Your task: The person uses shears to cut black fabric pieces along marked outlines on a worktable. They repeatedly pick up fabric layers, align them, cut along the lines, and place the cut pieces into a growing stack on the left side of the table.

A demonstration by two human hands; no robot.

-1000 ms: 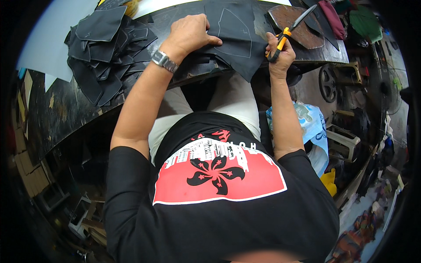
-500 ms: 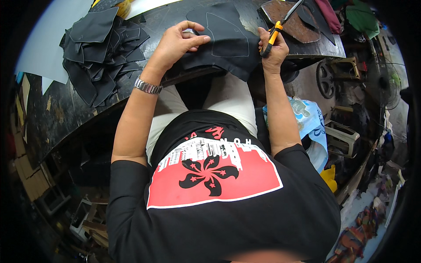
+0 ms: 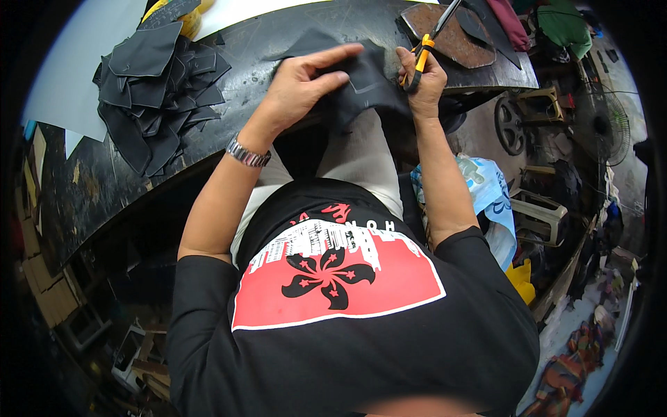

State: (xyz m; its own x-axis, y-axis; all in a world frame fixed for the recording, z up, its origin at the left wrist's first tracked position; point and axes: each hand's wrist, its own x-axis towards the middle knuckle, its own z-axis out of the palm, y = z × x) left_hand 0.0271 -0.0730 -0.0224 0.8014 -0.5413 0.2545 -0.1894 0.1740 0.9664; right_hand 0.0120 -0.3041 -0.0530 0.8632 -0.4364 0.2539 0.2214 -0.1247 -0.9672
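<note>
My left hand (image 3: 297, 89) reaches over a dark fabric piece (image 3: 372, 83) at the table's near edge. Its index finger and thumb are stretched apart over the cloth, whose fold is blurred by motion. Part of a pale chalk line shows on the fabric, and its lower part hangs over the edge toward my lap. My right hand (image 3: 426, 89), just right of the cloth, is closed around scissors (image 3: 421, 59) with yellow-and-black handles. The blades point up and away to the right. Whether the right fingers also touch the fabric is hidden.
Many cut dark pieces lie in a pile (image 3: 149, 83) on the left of the black table (image 3: 243, 59). A brown, worn board (image 3: 451, 42) lies behind the scissors. Right of the table are a black handwheel (image 3: 509, 125), a stool (image 3: 538, 215) and a fan (image 3: 611, 128).
The fabric has shifted and folded, covering less table, with its chalk outline now only partly showing. My left hand moved right over it, fingers straightening. My right hand shifted slightly left with the scissors.
</note>
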